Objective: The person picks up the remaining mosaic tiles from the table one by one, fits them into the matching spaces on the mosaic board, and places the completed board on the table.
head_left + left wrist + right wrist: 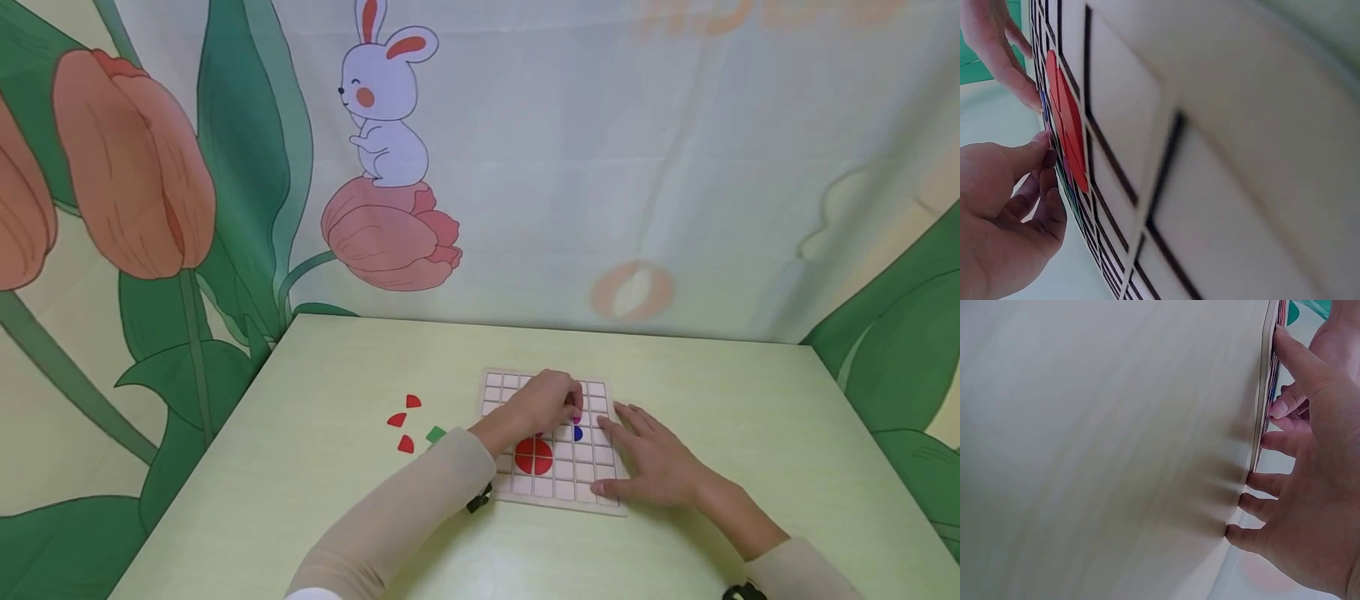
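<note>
A pale square grid board (555,493) lies flat on the table. My left hand (542,403) reaches across it, thumb and fingertips pinching a small magenta piece (577,418) at one of its cells. Just below that piece sits a blue rounded piece (578,433). Red quarter pieces form a red disc (533,457) in cells lower on the board, also seen in the left wrist view. With its fingers spread, my right hand (660,458) rests along the board's right edge, thumb at the lower corner. The left forearm and hand cover part of the board.
Left of the board, several loose red quarter pieces (406,443) lie on the table (315,433). A green piece (436,434) lies beside the left sleeve, partly covered by it. Behind the table's back edge hangs a printed cloth (555,183) with a rabbit and tulips.
</note>
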Action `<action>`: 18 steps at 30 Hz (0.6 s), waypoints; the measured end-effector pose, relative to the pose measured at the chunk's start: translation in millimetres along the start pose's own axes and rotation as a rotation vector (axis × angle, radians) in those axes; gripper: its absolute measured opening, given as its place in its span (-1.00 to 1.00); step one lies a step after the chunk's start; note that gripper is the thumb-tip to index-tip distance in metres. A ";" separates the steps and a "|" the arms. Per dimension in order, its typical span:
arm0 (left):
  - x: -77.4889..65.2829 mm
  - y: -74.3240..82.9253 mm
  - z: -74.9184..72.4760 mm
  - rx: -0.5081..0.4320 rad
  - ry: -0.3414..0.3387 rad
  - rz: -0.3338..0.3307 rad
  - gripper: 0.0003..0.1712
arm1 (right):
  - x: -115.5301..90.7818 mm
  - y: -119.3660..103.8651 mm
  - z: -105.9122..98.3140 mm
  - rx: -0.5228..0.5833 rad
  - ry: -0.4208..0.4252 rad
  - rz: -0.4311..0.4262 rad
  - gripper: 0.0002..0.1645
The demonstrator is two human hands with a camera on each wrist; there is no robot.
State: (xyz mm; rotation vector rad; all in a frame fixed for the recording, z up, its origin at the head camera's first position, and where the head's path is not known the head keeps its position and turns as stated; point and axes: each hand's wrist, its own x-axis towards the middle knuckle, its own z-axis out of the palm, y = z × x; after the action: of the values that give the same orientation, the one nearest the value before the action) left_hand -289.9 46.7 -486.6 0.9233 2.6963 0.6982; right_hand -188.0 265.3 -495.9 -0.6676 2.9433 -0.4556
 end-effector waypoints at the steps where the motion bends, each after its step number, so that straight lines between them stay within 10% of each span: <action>1: -1.3 -1.7 -0.2 -0.007 0.007 0.006 -0.93 | 0.0 0.1 0.3 -0.002 0.000 -0.002 0.29; 18: -66.7 -50.8 -75.2 -0.055 0.081 0.022 -0.64 | 0.4 -3.3 0.6 -0.017 -0.001 -0.001 0.29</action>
State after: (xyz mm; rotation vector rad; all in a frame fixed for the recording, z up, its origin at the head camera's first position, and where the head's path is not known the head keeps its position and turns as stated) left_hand -289.7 -57.6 -444.0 0.9313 2.7254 0.8274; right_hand -186.9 262.1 -495.5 -0.6713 2.9491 -0.4305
